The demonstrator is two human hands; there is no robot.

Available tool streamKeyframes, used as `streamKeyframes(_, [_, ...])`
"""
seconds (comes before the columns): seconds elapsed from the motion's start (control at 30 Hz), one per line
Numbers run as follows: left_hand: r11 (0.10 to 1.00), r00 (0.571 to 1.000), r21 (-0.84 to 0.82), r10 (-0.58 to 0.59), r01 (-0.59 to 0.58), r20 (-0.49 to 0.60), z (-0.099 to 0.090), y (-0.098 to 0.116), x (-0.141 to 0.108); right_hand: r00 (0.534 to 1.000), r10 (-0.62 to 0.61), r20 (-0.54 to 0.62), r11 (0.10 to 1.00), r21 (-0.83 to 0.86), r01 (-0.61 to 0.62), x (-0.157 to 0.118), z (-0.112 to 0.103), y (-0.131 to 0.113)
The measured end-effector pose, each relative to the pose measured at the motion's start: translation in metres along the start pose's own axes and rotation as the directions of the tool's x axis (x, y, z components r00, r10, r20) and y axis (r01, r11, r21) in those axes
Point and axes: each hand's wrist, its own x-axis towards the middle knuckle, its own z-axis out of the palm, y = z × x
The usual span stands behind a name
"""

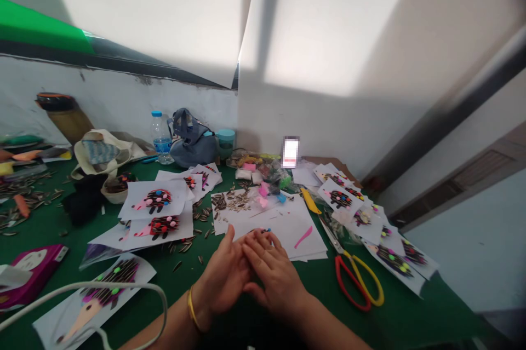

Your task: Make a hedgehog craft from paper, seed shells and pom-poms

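Note:
My left hand (224, 270) is palm up, its fingers stretched out under the other hand, with a gold bangle on the wrist. Laid flat across that palm and fingers is my right hand (273, 268), its fingers extended. Whether anything small lies between the palms is hidden. Just beyond my fingertips, a partly covered dark decoration with a blue dot (269, 230) shows on the white paper (242, 221). On this paper also lie a pink plastic clay knife (303, 236), sunflower seeds (230, 200), and pink clay (263, 190) and blue clay (281, 198).
Finished hedgehog pictures lie left (154, 200) and right (390, 257). Red-and-yellow scissors (355, 279) and a yellow cutter (310, 200) sit right. Along the wall stand a water bottle (162, 142), a blue bag (193, 144) and a lit phone (291, 153). A white cable (160, 290) loops at lower left.

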Motion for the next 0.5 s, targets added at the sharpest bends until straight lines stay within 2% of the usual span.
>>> streamKeyframes(0.1, [0.998, 0.996, -0.053, -0.016, 0.020, 0.092, 0.0023, -0.0002, 0.0016, 1.000, 0.008, 0.004, 1.000, -0.024, -0.008, 0.0014, -0.0007, 0.0032])
streamKeyframes(0.17, [0.998, 0.993, -0.063, 0.012, -0.004, 0.114, 0.0019, 0.0022, 0.0010, 0.999, 0.035, -0.003, 0.999, -0.040, -0.036, 0.0006, -0.0029, 0.0050])
streamKeyframes(0.23, [0.996, 0.996, -0.079, 0.053, -0.048, 0.069, 0.0003, 0.0048, 0.0005, 1.000, -0.001, 0.008, 1.000, -0.028, 0.001, -0.0010, -0.0045, 0.0039])
streamKeyframes(0.3, [0.992, 0.995, -0.077, 0.097, -0.097, -0.005, -0.0009, 0.0045, 0.0012, 0.996, -0.088, 0.026, 0.996, 0.008, 0.088, -0.0020, -0.0046, 0.0007])
streamKeyframes(0.37, [0.995, 0.998, -0.080, 0.055, -0.053, 0.016, -0.0004, 0.0010, 0.0026, 0.992, -0.123, 0.028, 0.992, 0.027, 0.122, -0.0014, -0.0042, -0.0011])
streamKeyframes(0.43, [0.996, 0.994, -0.090, -0.007, 0.017, 0.112, 0.0017, -0.0021, 0.0032, 0.998, -0.055, 0.015, 0.998, 0.012, 0.055, 0.0003, -0.0049, 0.0002])
streamKeyframes(0.5, [0.998, 0.986, -0.067, 0.021, -0.010, 0.167, 0.0038, -0.0020, 0.0027, 1.000, 0.020, 0.008, 1.000, -0.014, -0.020, 0.0016, -0.0073, 0.0029])
